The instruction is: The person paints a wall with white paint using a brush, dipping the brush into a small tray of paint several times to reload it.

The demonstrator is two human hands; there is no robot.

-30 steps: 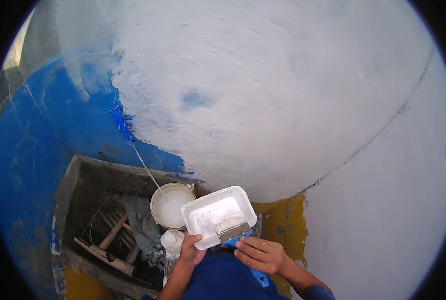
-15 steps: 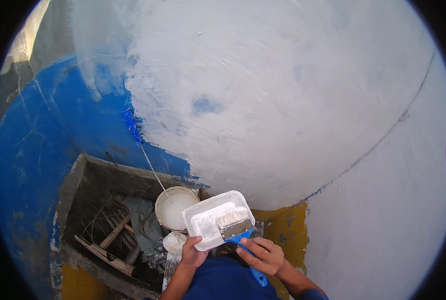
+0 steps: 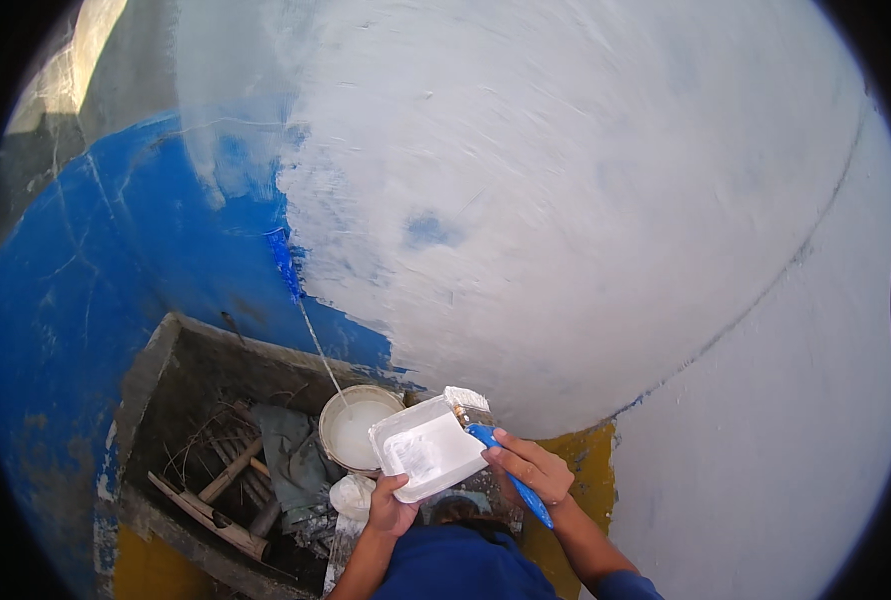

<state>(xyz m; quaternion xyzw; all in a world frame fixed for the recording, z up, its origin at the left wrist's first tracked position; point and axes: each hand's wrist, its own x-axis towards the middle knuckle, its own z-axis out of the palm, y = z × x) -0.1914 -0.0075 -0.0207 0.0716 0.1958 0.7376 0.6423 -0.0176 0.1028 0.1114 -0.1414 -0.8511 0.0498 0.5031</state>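
Observation:
My left hand [image 3: 393,508] grips the near left corner of a white plastic tub [image 3: 434,452], thumb over its rim. White paint coats the inside of the tub. In my right hand [image 3: 532,466] is a wide paintbrush [image 3: 486,436] with a blue handle, fingers wrapped round it. Its paint-loaded white bristles point away from me at the tub's far right rim; whether they touch the rim I cannot tell. Beyond the tub rises a curved wall [image 3: 566,240], mostly coated white, with bare blue [image 3: 146,230] on its left side.
Left of the tub stands a bucket [image 3: 334,437] of white liquid, with a thin stick leading up to a blue tool head [image 3: 284,264] against the wall. A concrete trough [image 3: 156,365] holds wood pieces [image 3: 209,515] and a grey-green cloth [image 3: 291,450]. A knotted white bag [image 3: 352,495] lies beside the bucket.
The paintbrush has moved from inside the tub to its far right rim and has turned more edge-on. My left hand still holds the tub. The whole view has shifted slightly.

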